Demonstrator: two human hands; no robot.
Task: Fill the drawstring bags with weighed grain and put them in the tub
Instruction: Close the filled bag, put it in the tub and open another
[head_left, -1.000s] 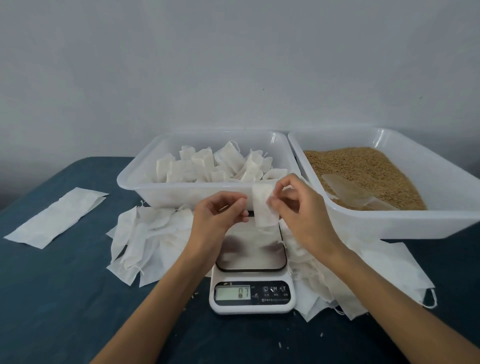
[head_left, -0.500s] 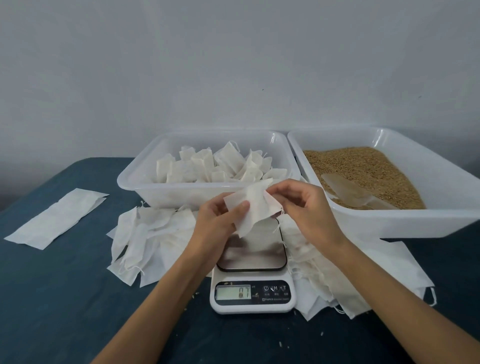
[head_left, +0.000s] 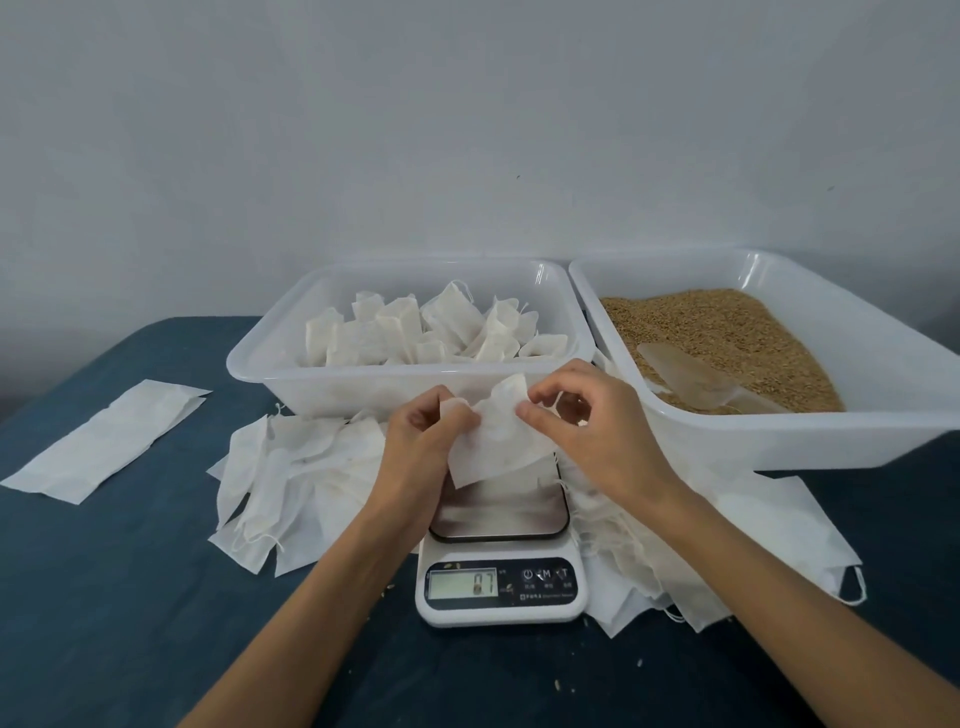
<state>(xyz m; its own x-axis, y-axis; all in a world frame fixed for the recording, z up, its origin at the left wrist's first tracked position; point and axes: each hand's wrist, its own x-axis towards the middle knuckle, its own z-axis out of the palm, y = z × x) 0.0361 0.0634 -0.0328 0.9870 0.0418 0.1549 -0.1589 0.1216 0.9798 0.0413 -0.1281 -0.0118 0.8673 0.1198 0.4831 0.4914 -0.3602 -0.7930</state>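
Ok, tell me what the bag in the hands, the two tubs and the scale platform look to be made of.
Bag: thin matt white non-woven fabric or filter paper, by its soft creases; which one is unclear.
Left tub and grain tub: translucent white plastic, smooth and slightly glossy, with shine on the rims.
Scale platform: apparently brushed metal or dark glass, as it reflects dimly.

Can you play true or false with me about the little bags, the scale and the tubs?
1. Both hands hold one empty bag above the scale. True.
2. The left hand is scooping grain. False: its fingers pinch the bag, as do the right hand's.
3. The grain is in the right tub. True.
4. The left tub is full of grain. False: it holds white bags.
5. A clear scoop lies in the grain. True.
6. The scale's plate has a bag lying on it. False: nothing lies there.
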